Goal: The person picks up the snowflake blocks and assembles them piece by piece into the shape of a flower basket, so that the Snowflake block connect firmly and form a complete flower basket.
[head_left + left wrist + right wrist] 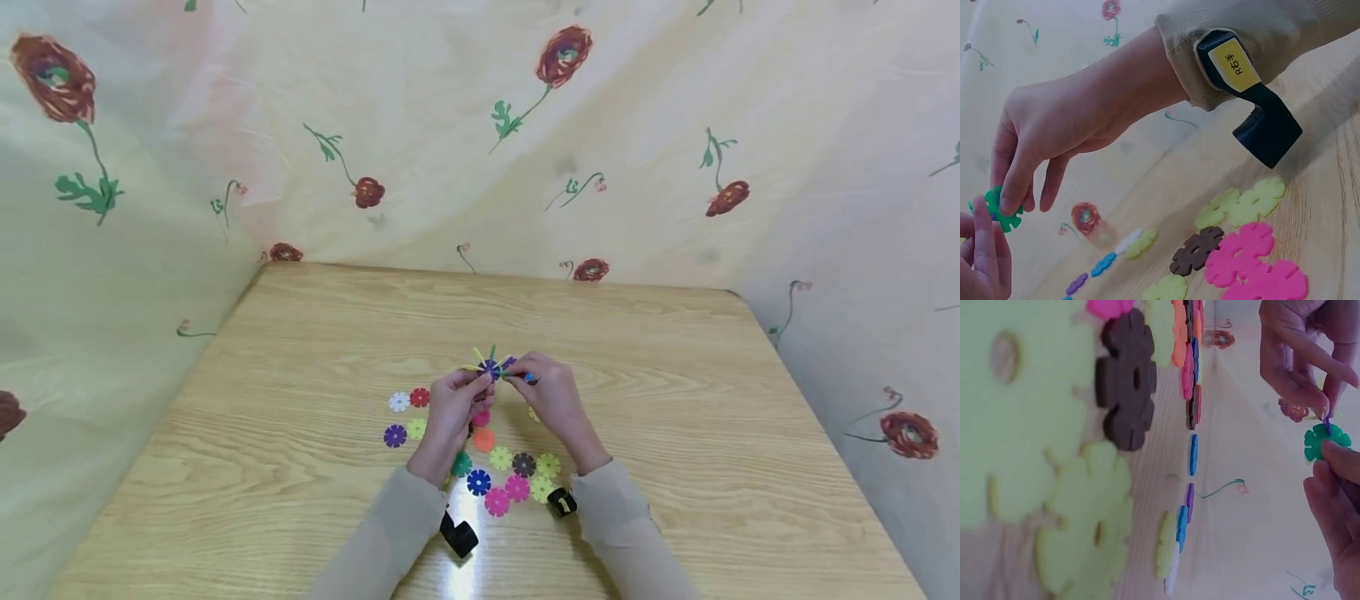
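Note:
Above the table, my left hand (452, 408) pinches a purple notched plastic disc (489, 368) that has yellow and green discs standing out from its rim. My right hand (553, 390) pinches a green notched disc (1316, 442) between thumb and fingers, its edge at the purple disc. In the left wrist view, the green disc (1005, 212) sits between the right hand (1054, 125) and the left hand's fingertips (985, 237). Whether the two discs are interlocked is too small to tell. Part of the joined piece is hidden behind my fingers.
Loose notched discs lie on the wooden table (300, 358) below my hands: white (399, 402), red (419, 397), purple (395, 436), orange (485, 440), dark brown (524, 464), pink (497, 502) and several others. Flower-patterned cloth (450, 125) surrounds the table's back and sides. Black wrist mounts (461, 537) hang near the discs.

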